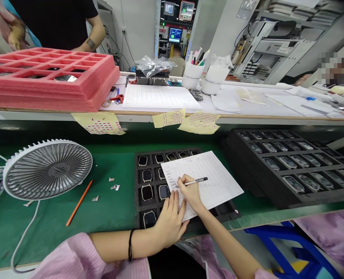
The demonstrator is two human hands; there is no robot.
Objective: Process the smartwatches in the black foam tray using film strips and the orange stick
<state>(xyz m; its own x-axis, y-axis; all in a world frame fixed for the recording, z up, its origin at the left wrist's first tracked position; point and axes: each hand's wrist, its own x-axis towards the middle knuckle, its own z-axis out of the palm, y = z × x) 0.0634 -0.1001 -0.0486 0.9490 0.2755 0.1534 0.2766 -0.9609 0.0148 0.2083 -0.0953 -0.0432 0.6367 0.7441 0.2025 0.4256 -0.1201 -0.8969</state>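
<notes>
A white printed sheet (218, 182) lies at a slant over a black foam tray (137, 193) that holds several watch faces. My right hand (190, 195) grips a pen (200, 179), its tip near the handwriting at the sheet's left side. My left hand (172, 223) rests flat, fingers apart, on the lower left edge of the sheet and the tray. Left of the tray an orange stick (79, 202) and several small metal parts (95, 198) lie on the green mat (110, 215).
A fan (48, 170) stands at the left, its cable running down the mat. Stacked black trays (276, 193) fill the right. Red foam trays (99, 85) sit on the shelf above, a person (55, 23) behind them.
</notes>
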